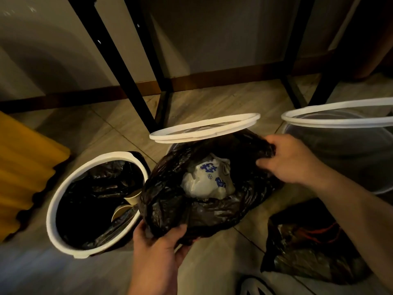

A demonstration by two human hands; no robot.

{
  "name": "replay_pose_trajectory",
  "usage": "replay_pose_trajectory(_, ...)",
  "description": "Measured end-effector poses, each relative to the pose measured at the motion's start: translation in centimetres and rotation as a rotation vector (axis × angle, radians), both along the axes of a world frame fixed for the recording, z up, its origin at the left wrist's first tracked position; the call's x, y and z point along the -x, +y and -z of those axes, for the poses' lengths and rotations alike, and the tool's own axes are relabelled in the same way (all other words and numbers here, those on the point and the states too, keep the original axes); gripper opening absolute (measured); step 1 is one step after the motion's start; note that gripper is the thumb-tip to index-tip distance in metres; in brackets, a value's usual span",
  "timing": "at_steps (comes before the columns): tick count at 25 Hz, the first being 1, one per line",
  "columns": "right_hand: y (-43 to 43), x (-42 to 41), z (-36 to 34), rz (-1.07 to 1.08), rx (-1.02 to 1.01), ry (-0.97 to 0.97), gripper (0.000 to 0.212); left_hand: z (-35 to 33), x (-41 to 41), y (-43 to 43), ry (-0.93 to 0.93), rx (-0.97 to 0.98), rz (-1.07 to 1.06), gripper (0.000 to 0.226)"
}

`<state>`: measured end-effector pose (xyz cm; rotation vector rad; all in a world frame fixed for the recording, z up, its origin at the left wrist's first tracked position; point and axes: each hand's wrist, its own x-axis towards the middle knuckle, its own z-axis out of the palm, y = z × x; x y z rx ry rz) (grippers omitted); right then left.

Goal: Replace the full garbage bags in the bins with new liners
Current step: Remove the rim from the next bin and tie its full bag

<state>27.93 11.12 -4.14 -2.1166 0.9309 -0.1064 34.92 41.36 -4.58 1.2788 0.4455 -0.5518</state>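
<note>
— Where is the full bag?
— The black bag (170,199) is in the middle, right between the two hands. It is open on top, and white trash (204,182) shows inside.
— What are the hands doing?
— The left hand (157,245) pinches the near edge of the bag, close to the body. The right hand (295,160) grips the far edge, off to the right.
— Which way does the bag stretch?
— Its mouth runs from near-left to far-right, hand to hand. Both hands touch it, so neither has to reach.
— Is it out of the middle bin (170,148)?
— I cannot tell; the bag hides almost all of that bin. The white ring (204,127) sits tilted just behind the bag. I think the next move is to bring the two edges together and lift up.
— And the left bin (51,209)?
— It has a black liner with paper cups (131,198) inside.
</note>
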Motion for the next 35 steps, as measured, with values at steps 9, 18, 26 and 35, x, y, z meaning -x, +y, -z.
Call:
replay_pose_trajectory(9,0.7,-0.5,-2.3,-0.068,0.175,-0.046,0.037,-0.5,0.4,-0.2,0.067,0.047,0.004,0.052)
replay_pose_trajectory(18,5.5,-3.7,-2.0,-0.269,0.607,-0.233,0.030,-0.4,1.0,0.3,0.080,-0.094,0.046,0.013)
replay_pose_trajectory(26,8.3,-2.3,-1.9,-0.273,0.532,-0.422,0.014,-1.3,1.8,-0.1,0.041,-0.002,0.017,0.021)
replay_pose_trajectory(35,10.5,-1.6,-5.7,-0.193,-0.134,-0.612,0.020,-6.5,0.8,-3.2,-0.205,0.119,0.099,0.023)
